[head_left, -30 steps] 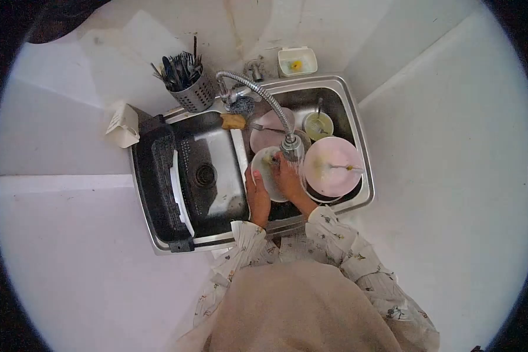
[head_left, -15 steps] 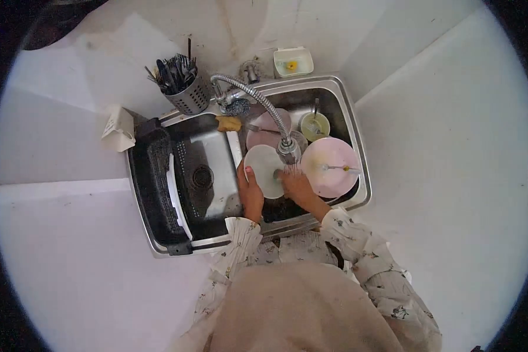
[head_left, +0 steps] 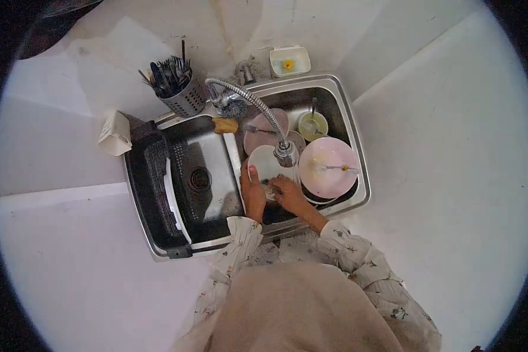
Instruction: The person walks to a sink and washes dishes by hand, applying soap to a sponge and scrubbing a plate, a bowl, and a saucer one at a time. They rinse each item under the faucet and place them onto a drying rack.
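Observation:
In the right basin a white plate [head_left: 264, 158] is held under the faucet head [head_left: 286, 154]. My left hand [head_left: 251, 190] grips its left rim, thumb on the upper face. Curled fingers of my right hand [head_left: 287, 190] press on the plate's lower part; whether they hold something small is hidden. Just to the right sits a pink plate [head_left: 328, 158] with a piece of cutlery and yellow food bits on it. Behind are more pink dishes [head_left: 258, 141] with a fork, and a yellow-green bowl [head_left: 312, 126] containing cutlery.
A perforated cutlery holder [head_left: 188, 98] stands behind the left basin [head_left: 217, 205], which contains a dark rack [head_left: 149, 193]. A yellow sponge [head_left: 224, 125] lies near the divider. A soap dish [head_left: 290, 61] is at the back; a white container [head_left: 115, 134] is at left.
My right hand has slid down and left across the plate, towards its lower rim. My left hand still grips the plate. The view has shifted slightly.

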`<action>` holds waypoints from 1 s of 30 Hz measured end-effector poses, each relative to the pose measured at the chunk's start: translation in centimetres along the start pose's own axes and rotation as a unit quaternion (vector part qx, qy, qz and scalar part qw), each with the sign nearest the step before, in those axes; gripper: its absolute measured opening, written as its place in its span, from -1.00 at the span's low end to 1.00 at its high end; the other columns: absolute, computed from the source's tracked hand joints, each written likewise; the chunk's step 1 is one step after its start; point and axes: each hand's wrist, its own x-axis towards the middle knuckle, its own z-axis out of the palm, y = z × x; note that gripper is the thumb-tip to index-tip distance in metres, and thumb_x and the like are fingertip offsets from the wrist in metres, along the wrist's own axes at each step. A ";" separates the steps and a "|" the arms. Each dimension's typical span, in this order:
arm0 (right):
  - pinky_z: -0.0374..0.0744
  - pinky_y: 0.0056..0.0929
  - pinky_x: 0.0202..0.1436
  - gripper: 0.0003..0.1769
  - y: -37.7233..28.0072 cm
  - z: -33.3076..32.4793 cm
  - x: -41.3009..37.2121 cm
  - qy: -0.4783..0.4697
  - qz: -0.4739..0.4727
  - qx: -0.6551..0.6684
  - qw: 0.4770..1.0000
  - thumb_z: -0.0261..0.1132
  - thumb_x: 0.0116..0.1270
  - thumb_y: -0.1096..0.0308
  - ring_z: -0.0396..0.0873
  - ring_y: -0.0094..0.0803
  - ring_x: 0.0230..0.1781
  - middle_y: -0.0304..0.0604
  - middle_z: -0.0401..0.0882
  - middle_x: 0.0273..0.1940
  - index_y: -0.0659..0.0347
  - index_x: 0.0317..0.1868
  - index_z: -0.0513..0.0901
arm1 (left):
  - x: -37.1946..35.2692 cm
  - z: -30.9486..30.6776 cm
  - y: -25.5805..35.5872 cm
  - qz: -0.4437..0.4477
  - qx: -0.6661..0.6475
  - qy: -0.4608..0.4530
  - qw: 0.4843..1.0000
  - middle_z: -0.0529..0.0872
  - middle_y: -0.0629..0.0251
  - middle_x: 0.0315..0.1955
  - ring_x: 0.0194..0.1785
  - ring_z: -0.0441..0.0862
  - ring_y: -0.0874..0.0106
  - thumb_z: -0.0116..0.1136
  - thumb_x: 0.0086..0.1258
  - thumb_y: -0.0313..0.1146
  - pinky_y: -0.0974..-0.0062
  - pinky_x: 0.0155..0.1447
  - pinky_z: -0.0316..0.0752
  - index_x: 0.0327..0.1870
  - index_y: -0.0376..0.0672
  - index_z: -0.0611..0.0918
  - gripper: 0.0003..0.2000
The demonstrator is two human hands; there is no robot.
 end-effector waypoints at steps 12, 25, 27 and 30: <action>0.41 -0.10 0.10 -0.53 0.4 1.1 -0.4 0.014 -0.014 0.019 1.000 0.14 0.25 0.24 0.41 0.10 0.04 0.17 0.46 -0.01 0.34 0.11 0.40 | 0.6 0.5 -1.4 -0.036 -0.045 -0.051 0.997 0.38 0.04 0.15 0.21 0.34 0.17 -0.27 0.43 0.14 0.30 0.26 0.21 0.27 -0.20 0.28 -0.39; 0.51 -0.42 -0.02 -0.49 2.5 -0.7 -0.5 0.139 0.159 0.254 0.944 0.28 0.22 0.26 0.59 -0.25 -0.18 -0.02 0.58 -0.10 0.39 0.09 0.40 | -0.7 0.3 -1.2 -0.296 -0.156 -0.141 0.932 0.60 0.40 -0.14 -0.08 0.49 0.44 -0.25 0.29 0.35 0.35 -0.06 0.35 0.11 -0.01 0.49 -0.35; 0.51 -0.41 0.00 -0.47 2.5 -1.8 -0.3 0.136 0.177 0.277 0.935 0.27 0.24 0.23 0.58 -0.33 -0.19 -0.07 0.56 -0.10 0.41 0.11 0.38 | -1.2 1.7 -4.8 -0.323 -0.304 -0.145 0.885 0.60 0.39 -0.14 -0.08 0.50 0.42 -0.12 0.33 0.24 0.39 -0.03 0.38 0.12 0.00 0.48 -0.45; 0.53 -0.26 -0.13 -0.41 0.9 -3.2 0.3 0.227 0.295 0.580 0.725 0.31 0.18 0.00 0.55 -0.31 -0.19 -0.14 0.55 -0.17 0.38 -0.03 0.46 | -2.2 1.8 -2.8 -0.338 -0.423 -0.154 0.826 0.49 0.35 0.12 0.16 0.45 0.31 -0.11 0.39 0.08 0.21 0.21 0.38 0.23 -0.02 0.37 -0.50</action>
